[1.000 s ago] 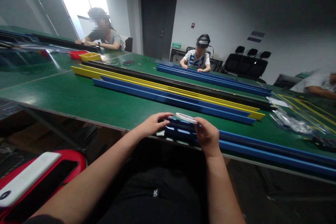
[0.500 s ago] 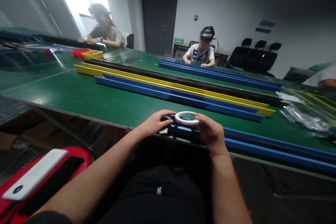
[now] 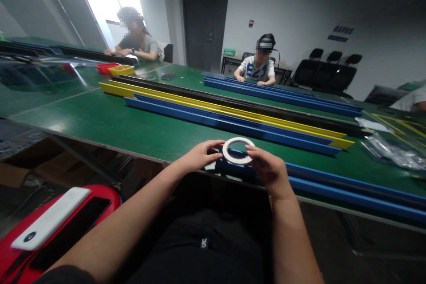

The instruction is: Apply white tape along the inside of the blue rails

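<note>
A white tape ring is held upright-tilted over the near end of a long blue channel at the green table's front edge. My right hand is closed on the ring's right side, fingers pinching its rim. My left hand reaches to the ring's left edge, fingertips curled against it and touching the tape. The ring's open centre faces me.
Blue, yellow and black long channels lie across the green table. Clear plastic bags lie at the right. A red case with a white phone sits at my left. Other people sit at the far side.
The ring has tilted up from lying flat, edge-on, to facing me, and both hands have risen slightly with it.
</note>
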`<state>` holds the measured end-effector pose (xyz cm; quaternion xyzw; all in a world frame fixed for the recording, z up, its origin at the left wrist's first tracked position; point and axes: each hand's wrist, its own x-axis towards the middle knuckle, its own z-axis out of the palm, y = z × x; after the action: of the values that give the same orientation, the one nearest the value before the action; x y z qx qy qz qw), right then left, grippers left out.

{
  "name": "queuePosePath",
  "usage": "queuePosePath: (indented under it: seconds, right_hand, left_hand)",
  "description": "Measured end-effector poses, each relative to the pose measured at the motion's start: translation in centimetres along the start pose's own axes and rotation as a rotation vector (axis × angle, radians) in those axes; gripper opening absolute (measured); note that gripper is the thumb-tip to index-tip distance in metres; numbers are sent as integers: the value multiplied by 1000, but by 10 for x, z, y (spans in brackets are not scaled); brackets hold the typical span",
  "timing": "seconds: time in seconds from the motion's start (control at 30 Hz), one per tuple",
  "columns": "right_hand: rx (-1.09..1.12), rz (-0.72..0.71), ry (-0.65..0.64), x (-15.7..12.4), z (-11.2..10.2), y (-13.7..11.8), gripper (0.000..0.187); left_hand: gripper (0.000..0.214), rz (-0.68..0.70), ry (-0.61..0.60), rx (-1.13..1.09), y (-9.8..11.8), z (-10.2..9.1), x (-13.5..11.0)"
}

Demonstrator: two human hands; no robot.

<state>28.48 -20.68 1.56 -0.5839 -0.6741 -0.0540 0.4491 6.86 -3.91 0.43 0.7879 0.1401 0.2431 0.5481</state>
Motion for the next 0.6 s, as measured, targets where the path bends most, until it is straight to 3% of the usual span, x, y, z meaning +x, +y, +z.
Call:
queuePosePath:
  seconds: [0.37, 0.6]
  right_hand:
    - [74, 20, -26, 2, 0, -3, 23]
    - [66, -2, -1, 6, -5, -10, 27]
  left_hand:
    - [40, -28, 63, -99, -8, 2, 1]
    - [22, -31, 76, -82, -11, 2, 1]
